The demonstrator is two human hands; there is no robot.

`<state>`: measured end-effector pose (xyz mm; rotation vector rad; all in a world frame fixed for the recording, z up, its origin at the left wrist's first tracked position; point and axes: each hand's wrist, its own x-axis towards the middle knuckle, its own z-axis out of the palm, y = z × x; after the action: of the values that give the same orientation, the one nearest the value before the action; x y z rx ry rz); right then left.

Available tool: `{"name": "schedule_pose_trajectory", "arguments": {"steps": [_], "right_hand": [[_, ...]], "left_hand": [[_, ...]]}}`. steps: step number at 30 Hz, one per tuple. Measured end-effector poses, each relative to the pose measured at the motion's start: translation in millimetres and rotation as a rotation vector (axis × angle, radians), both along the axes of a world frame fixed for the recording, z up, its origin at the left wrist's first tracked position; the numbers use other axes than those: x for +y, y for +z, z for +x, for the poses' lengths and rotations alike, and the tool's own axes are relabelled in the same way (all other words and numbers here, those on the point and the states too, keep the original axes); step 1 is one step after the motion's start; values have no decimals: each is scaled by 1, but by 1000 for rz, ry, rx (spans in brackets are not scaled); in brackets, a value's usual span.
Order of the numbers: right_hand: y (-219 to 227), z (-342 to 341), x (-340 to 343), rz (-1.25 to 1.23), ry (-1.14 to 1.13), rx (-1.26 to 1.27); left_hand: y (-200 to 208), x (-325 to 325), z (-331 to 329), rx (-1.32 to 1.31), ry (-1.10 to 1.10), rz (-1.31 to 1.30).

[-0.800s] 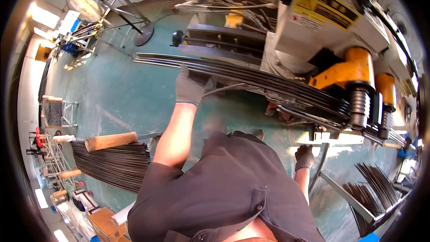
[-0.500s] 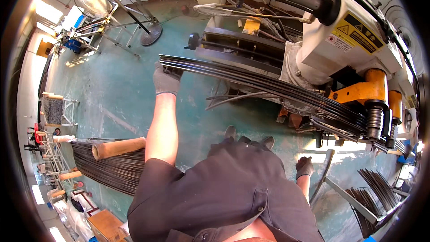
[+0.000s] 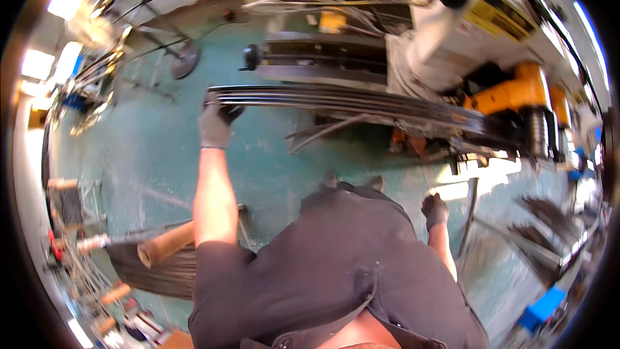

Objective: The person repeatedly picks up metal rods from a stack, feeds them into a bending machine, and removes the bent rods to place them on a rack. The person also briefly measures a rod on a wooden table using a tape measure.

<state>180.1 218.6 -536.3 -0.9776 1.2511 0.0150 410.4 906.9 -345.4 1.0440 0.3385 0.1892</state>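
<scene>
My left hand (image 3: 214, 128), in a grey glove with dark fingertips, is closed around the left end of a bundle of long thin dark metal rods (image 3: 342, 99). The bundle stretches nearly level to the right, in front of the machine, toward its orange arm (image 3: 507, 95). Where the rods end there, blur and dark machine parts keep me from telling. On the right, my right hand (image 3: 436, 212), gloved too, hangs low beside my body, away from the rods. Its fingers are curled in, and nothing shows in them.
A white and grey machine (image 3: 445, 39) with a long bed stands ahead. At lower left, more dark rods (image 3: 152, 268) lie on a stand beside a brown cardboard tube (image 3: 166, 245). Right, a metal rack (image 3: 523, 242) holds dark rods near a blue box (image 3: 542, 307). A fan stands far left.
The whole view has shifted, with the machine now further left and higher. The bundle in my left hand has swung more level, and its right part sits higher in the picture. My right hand remains curled.
</scene>
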Motion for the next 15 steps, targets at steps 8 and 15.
{"name": "schedule_pose_trajectory", "arguments": {"steps": [8,15], "right_hand": [[15,1,-7,-134,228,119],[-54,-18,-40,-138,459,223]], "left_hand": [[-3,16,0,59,-127,159],[-23,-15,-4,153,331,-207]]}}
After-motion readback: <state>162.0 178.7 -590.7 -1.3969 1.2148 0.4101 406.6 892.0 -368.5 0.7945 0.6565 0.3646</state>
